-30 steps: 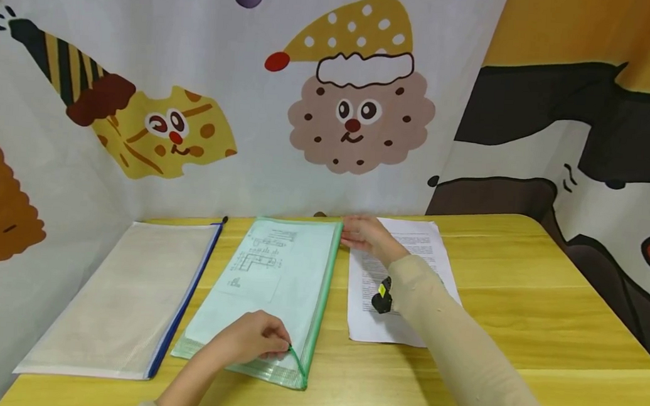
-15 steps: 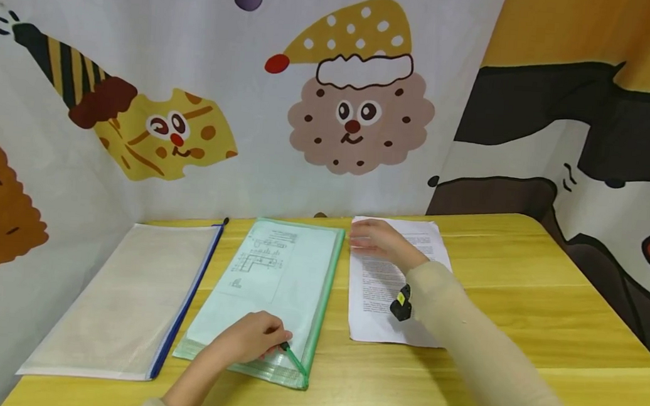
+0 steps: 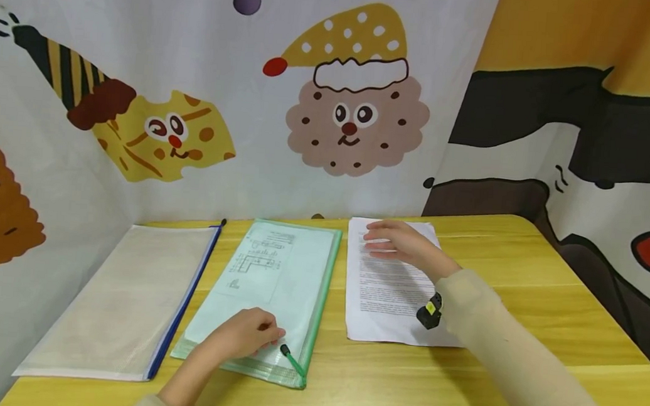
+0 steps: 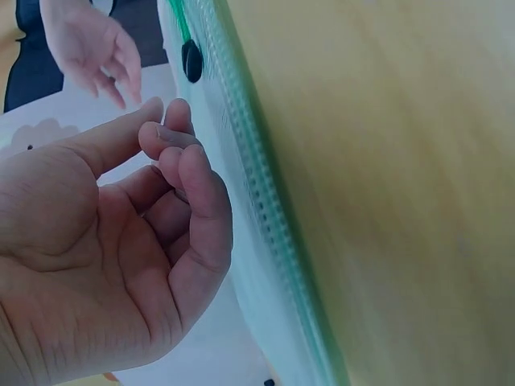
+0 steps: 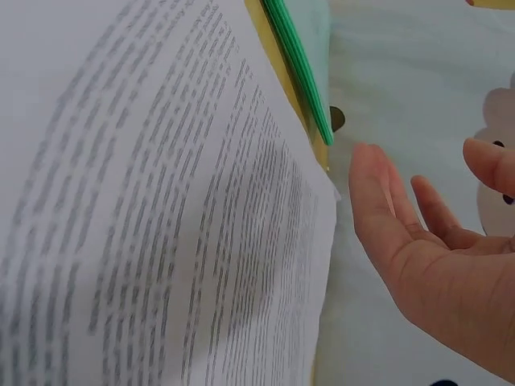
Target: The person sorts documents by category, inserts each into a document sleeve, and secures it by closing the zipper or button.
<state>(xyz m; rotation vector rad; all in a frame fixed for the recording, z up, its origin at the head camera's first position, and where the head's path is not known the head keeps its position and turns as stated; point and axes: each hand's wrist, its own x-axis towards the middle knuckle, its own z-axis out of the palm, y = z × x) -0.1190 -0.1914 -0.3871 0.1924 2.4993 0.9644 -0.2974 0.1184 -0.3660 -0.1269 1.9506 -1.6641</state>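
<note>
Hands (image 3: 242, 332) (image 3: 404, 243) farther apart, zip pull (image 3: 294, 362) free

No wording can be read: the white paper (image 3: 381, 292) bears close paragraphs of small dark print, too blurred to decipher even in the right wrist view, while the drawing sheet (image 3: 257, 283) within the green folder (image 3: 323, 303) bears tiny, illegible characters around its diagram (image 3: 251, 261).

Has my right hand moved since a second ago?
Yes: against the paper, your right hand has shifted rightward in the head view, from across its left edge to inside it.
</note>
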